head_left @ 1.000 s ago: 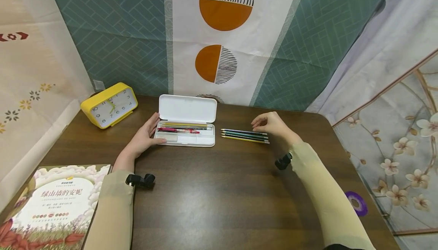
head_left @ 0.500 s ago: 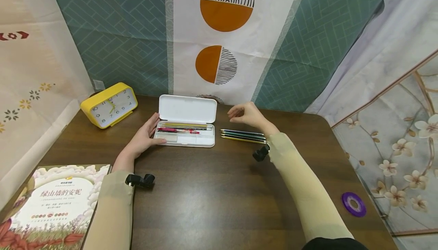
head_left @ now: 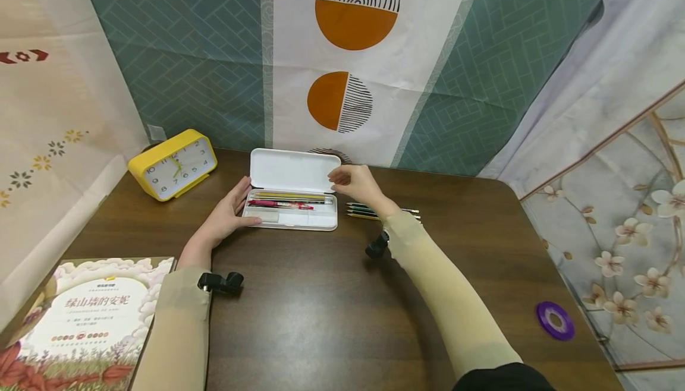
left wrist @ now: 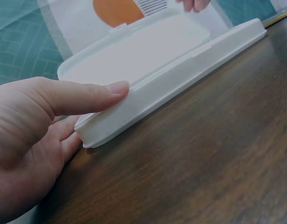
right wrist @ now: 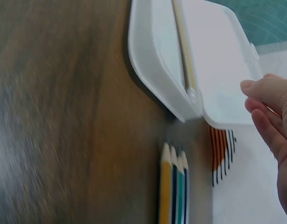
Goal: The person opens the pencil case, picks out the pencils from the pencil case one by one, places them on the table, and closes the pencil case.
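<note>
A white pencil case lies with its lid raised near the back of the table. Inside are pencils, a red pen and a whitish eraser. My left hand holds the case's left end; in the left wrist view the thumb rests on the front rim and the fingers lie behind the end. At the lid's right edge is my right hand, its fingers loosely bent with nothing between them. Several loose pencils lie side by side right of the case, partly hidden under the right wrist in the head view.
A yellow alarm clock stands at the back left. The book lies at the front left beside the left forearm. A purple roll of tape is near the table's right edge. A patterned cloth hangs behind the table.
My right hand has moved left from over the loose pencils to the lid's right edge. The left hand and the case have stayed in place.
</note>
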Demonstrator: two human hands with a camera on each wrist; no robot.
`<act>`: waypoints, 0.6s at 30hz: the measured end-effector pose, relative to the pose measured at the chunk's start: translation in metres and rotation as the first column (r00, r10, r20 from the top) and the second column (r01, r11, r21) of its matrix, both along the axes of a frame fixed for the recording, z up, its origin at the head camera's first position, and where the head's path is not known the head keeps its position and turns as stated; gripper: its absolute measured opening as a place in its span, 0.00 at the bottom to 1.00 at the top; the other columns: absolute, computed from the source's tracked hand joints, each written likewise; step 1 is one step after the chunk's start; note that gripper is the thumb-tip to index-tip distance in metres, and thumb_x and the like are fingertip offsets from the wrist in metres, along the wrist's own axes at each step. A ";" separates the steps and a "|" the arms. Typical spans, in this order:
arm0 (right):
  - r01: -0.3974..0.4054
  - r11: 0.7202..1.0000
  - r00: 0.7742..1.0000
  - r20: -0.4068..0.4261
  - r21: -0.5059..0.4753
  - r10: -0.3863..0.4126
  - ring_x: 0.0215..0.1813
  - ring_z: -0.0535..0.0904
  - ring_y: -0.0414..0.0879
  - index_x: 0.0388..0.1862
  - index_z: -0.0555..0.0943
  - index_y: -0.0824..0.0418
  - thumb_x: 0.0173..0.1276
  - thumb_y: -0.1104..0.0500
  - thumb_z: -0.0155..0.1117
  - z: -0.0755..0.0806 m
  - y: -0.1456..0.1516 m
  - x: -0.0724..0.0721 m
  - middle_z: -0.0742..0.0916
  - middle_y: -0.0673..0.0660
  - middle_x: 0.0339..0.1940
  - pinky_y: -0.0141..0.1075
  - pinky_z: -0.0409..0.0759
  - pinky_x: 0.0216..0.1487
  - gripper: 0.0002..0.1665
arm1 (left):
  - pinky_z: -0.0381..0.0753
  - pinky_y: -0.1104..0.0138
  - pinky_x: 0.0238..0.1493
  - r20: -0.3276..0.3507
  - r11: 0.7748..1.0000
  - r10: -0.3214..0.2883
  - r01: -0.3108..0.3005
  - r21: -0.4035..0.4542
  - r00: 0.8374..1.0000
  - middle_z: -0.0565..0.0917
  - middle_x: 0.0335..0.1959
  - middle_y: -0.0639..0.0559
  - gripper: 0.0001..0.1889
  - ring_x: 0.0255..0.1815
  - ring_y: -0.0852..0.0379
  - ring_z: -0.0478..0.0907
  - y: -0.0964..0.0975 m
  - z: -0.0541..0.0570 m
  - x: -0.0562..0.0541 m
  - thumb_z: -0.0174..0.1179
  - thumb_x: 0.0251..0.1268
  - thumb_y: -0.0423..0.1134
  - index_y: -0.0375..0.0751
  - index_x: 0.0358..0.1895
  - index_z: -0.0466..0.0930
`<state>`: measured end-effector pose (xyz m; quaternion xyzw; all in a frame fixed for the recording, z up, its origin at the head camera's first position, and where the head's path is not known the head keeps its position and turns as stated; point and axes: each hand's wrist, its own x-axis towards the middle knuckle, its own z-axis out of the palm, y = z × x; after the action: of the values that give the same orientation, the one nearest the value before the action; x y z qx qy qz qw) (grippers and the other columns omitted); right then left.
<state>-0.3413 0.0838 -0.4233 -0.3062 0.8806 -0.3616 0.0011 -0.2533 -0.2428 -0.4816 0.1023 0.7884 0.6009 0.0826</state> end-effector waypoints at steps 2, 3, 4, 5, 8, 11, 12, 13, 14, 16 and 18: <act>0.001 1.000 1.000 -0.002 0.031 -0.001 0.42 0.86 0.50 0.45 0.85 0.65 0.61 0.66 0.70 -0.002 -0.006 0.001 0.89 0.60 0.41 0.36 0.85 0.47 0.12 | 0.47 0.49 0.78 0.000 1.000 0.001 -0.001 -0.003 1.000 0.39 0.82 0.48 0.59 0.81 0.46 0.40 0.000 0.000 0.000 0.70 0.56 0.29 0.43 0.80 0.31; -0.001 0.999 1.000 -0.001 0.046 0.001 0.42 0.86 0.49 0.45 0.86 0.65 0.61 0.66 0.71 -0.003 -0.009 0.001 0.89 0.59 0.41 0.36 0.85 0.47 0.12 | 0.47 0.49 0.78 0.001 1.000 0.002 -0.002 -0.004 1.000 0.39 0.82 0.48 0.59 0.81 0.46 0.40 0.000 -0.001 0.000 0.70 0.56 0.29 0.44 0.80 0.31; -0.004 0.998 1.000 -0.002 0.063 0.004 0.42 0.86 0.49 0.45 0.86 0.64 0.61 0.65 0.71 -0.004 -0.011 0.001 0.89 0.59 0.41 0.35 0.85 0.47 0.12 | 0.47 0.49 0.78 0.003 1.000 0.003 -0.003 -0.004 1.000 0.39 0.82 0.48 0.59 0.81 0.46 0.40 0.000 -0.001 0.000 0.70 0.56 0.29 0.44 0.80 0.31; -0.007 0.997 1.000 -0.003 0.080 0.008 0.42 0.86 0.48 0.45 0.86 0.64 0.61 0.65 0.71 -0.005 -0.013 0.001 0.89 0.59 0.40 0.35 0.85 0.46 0.12 | 0.47 0.49 0.78 0.004 1.000 0.004 -0.004 -0.006 1.000 0.39 0.82 0.48 0.59 0.81 0.46 0.40 0.000 0.000 0.000 0.70 0.56 0.29 0.44 0.80 0.31; -0.017 0.993 1.000 0.002 0.119 0.017 0.41 0.86 0.47 0.46 0.86 0.63 0.61 0.65 0.71 -0.008 -0.019 0.001 0.90 0.58 0.40 0.34 0.85 0.45 0.13 | 0.47 0.49 0.78 0.007 1.000 0.007 -0.007 -0.010 1.000 0.39 0.82 0.48 0.59 0.81 0.46 0.40 0.000 0.000 0.000 0.70 0.56 0.30 0.45 0.80 0.31; -0.028 0.990 1.000 0.009 0.135 0.027 0.41 0.86 0.47 0.47 0.85 0.63 0.62 0.65 0.70 -0.011 -0.023 0.002 0.90 0.57 0.40 0.33 0.85 0.45 0.13 | 0.47 0.50 0.78 0.009 1.000 0.009 -0.009 -0.009 1.000 0.39 0.82 0.48 0.59 0.81 0.47 0.40 0.000 0.000 0.000 0.70 0.56 0.30 0.45 0.80 0.31; -0.030 0.990 1.000 0.008 0.139 0.030 0.41 0.86 0.46 0.47 0.85 0.63 0.62 0.65 0.70 -0.011 -0.025 0.002 0.90 0.57 0.40 0.33 0.85 0.44 0.14 | 0.47 0.50 0.78 0.010 1.000 0.010 -0.010 -0.008 1.000 0.39 0.82 0.48 0.59 0.81 0.47 0.40 0.000 0.000 0.000 0.70 0.56 0.29 0.46 0.80 0.31; -0.034 0.990 0.999 0.007 0.140 0.034 0.40 0.86 0.46 0.47 0.85 0.63 0.62 0.65 0.70 -0.012 -0.026 0.003 0.90 0.57 0.40 0.33 0.85 0.44 0.14 | 0.47 0.50 0.78 0.011 1.000 0.011 -0.011 -0.007 1.000 0.39 0.82 0.48 0.59 0.81 0.46 0.40 0.000 0.000 0.000 0.70 0.56 0.29 0.46 0.80 0.31; -0.038 0.989 0.999 0.003 0.142 0.038 0.40 0.86 0.46 0.48 0.84 0.64 0.62 0.66 0.70 -0.013 -0.027 0.003 0.90 0.57 0.39 0.33 0.85 0.44 0.14 | 0.47 0.50 0.78 0.011 1.000 0.012 -0.012 -0.007 1.000 0.39 0.82 0.48 0.59 0.81 0.46 0.40 0.000 0.000 0.000 0.70 0.56 0.29 0.46 0.80 0.31; -0.042 0.988 0.999 -0.004 0.147 0.043 0.39 0.86 0.46 0.47 0.84 0.64 0.62 0.65 0.70 -0.015 -0.029 0.004 0.90 0.57 0.39 0.32 0.85 0.42 0.14 | 0.46 0.49 0.78 0.014 1.000 0.014 -0.014 -0.007 1.000 0.39 0.82 0.48 0.59 0.81 0.46 0.40 0.000 0.000 0.000 0.70 0.56 0.29 0.46 0.80 0.31; -0.043 0.988 0.999 -0.009 0.151 0.044 0.38 0.85 0.46 0.47 0.84 0.64 0.61 0.66 0.70 -0.015 -0.031 0.005 0.90 0.56 0.38 0.32 0.84 0.42 0.14 | 0.46 0.49 0.79 0.016 1.000 0.015 -0.015 -0.008 1.000 0.39 0.82 0.48 0.59 0.81 0.46 0.40 0.000 0.000 0.000 0.70 0.56 0.29 0.46 0.80 0.31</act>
<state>-0.3361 0.0532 -0.4385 -0.3266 0.8985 -0.2922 0.0269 -0.2534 -0.2426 -0.4817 0.0913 0.7908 0.5992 0.0847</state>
